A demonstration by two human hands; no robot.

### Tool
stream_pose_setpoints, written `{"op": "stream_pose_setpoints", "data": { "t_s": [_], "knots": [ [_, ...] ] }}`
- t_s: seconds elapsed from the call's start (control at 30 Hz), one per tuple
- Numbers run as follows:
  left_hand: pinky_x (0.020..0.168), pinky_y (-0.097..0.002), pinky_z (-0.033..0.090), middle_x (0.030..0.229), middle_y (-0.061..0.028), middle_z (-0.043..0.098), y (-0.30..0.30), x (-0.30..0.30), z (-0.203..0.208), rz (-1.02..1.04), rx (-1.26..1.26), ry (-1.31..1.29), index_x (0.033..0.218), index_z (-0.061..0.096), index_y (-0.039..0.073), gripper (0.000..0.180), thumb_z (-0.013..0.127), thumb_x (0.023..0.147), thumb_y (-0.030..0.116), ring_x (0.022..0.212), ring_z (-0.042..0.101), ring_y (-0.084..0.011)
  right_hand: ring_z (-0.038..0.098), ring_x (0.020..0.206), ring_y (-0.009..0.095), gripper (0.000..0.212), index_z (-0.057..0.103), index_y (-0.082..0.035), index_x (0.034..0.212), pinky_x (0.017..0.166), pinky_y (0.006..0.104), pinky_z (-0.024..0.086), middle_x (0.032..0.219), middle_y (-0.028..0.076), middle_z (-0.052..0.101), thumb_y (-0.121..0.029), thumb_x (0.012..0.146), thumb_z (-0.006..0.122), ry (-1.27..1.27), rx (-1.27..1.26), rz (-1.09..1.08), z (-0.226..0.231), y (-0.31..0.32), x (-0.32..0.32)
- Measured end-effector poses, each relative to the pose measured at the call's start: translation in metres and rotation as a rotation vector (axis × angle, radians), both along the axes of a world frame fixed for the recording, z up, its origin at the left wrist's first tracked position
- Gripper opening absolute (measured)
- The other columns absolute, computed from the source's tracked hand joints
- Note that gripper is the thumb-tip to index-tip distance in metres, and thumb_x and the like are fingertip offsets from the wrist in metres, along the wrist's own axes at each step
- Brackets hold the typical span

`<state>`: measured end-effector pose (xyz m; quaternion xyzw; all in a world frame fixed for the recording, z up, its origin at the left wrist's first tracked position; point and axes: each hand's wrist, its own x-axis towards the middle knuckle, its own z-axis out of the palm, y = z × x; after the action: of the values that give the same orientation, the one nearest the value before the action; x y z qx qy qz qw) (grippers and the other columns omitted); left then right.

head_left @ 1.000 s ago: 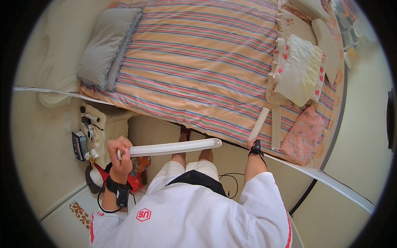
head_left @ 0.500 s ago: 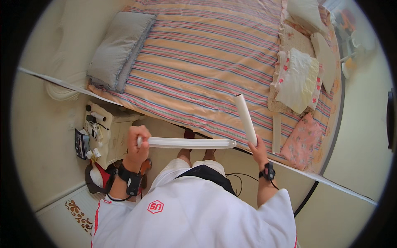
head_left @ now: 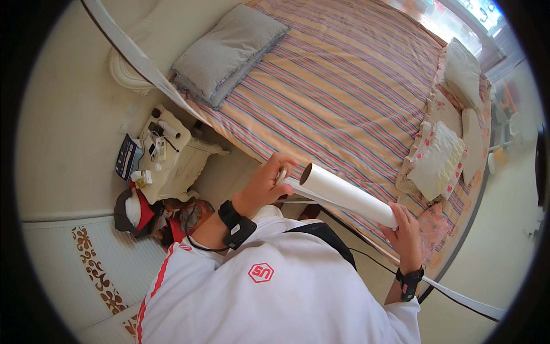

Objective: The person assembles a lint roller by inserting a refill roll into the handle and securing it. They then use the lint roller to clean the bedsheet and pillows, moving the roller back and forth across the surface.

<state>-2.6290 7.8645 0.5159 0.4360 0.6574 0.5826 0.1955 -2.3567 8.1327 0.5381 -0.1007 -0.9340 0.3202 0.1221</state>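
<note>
The white tube (head_left: 349, 196) is probably needing a firm, uncrushing grip: the right hand (head_left: 404, 229) is clasping its four-o'clock end, its open mouth facing ten o'clock before the bed (head_left: 344, 86). The left hand (head_left: 263, 182) is pinching the ten-o'clock end of the white strip (head_left: 294, 185), that forearm (head_left: 208, 234) angling toward one o'clock.

Left hand (head_left: 267, 179) curled, forearm (head_left: 208, 235) angled inward; right hand (head_left: 405, 230) curled too (its forearm straighter ahead).

White tube (head_left: 350, 197), smooth, round open end toward ten o'clock, other end toward four o'clock, white strip (head_left: 294, 184) close alongside, partly hidden behind it
</note>
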Motion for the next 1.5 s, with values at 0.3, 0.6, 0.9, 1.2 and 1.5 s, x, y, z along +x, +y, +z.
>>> {"op": "stream_pose_setpoints", "data": {
  "t_s": [0.3,0.6,0.9,1.2,1.5],
  "knots": [
    [0.070,-0.0266,0.044,0.087,-0.0032,0.052,-0.022,0.004,-0.006,-0.015,-0.040,-0.086,0.122,0.047,0.009,0.071,0.065,0.079,0.063,0.078,0.051,-0.0130,0.065,0.088,0.032,0.053,0.058,-0.006,0.119,0.071,0.0373,0.053,0.108,0.013,0.065,-0.020,0.072,0.076,-0.048,0.122,0.067,0.016,-0.017,-0.017],
    [0.072,-0.0309,0.046,0.093,-0.0071,0.056,-0.024,0.003,-0.007,0.033,0.033,-0.017,0.114,0.053,0.006,0.069,0.056,0.083,0.067,0.081,0.055,-0.0184,0.066,0.088,0.030,0.052,0.059,-0.007,0.118,0.071,0.0363,0.054,0.105,0.011,0.067,-0.019,0.071,0.077,-0.099,0.109,0.078,0.019,-0.031,-0.027],
    [0.071,-0.0329,0.044,0.092,-0.0095,0.053,-0.027,-0.001,-0.006,0.069,0.039,0.148,0.105,0.056,0.006,0.056,0.047,0.092,0.059,0.078,0.053,-0.0240,0.066,0.089,0.031,0.051,0.059,-0.006,0.118,0.072,0.0365,0.054,0.105,0.012,0.066,-0.020,0.072,0.077,-0.103,0.061,0.088,0.019,-0.034,-0.033],
    [0.076,-0.0339,0.040,0.085,-0.0106,0.048,-0.023,-0.003,0.003,0.102,0.107,0.203,0.103,0.056,0.004,0.037,0.046,0.097,0.039,0.082,0.046,-0.0243,0.065,0.089,0.033,0.053,0.057,-0.005,0.119,0.072,0.0366,0.054,0.106,0.014,0.065,-0.020,0.072,0.077,-0.050,0.011,0.094,0.005,-0.033,-0.038],
    [0.082,-0.0344,0.039,0.091,-0.0103,0.049,-0.025,-0.003,0.008,0.146,0.129,0.246,0.105,0.056,0.004,0.041,0.044,0.098,0.042,0.087,0.044,-0.0231,0.066,0.088,0.034,0.056,0.055,-0.006,0.123,0.071,0.0372,0.054,0.107,0.016,0.065,-0.022,0.074,0.078,-0.019,0.002,0.130,-0.007,-0.032,-0.041]
  ]
}}
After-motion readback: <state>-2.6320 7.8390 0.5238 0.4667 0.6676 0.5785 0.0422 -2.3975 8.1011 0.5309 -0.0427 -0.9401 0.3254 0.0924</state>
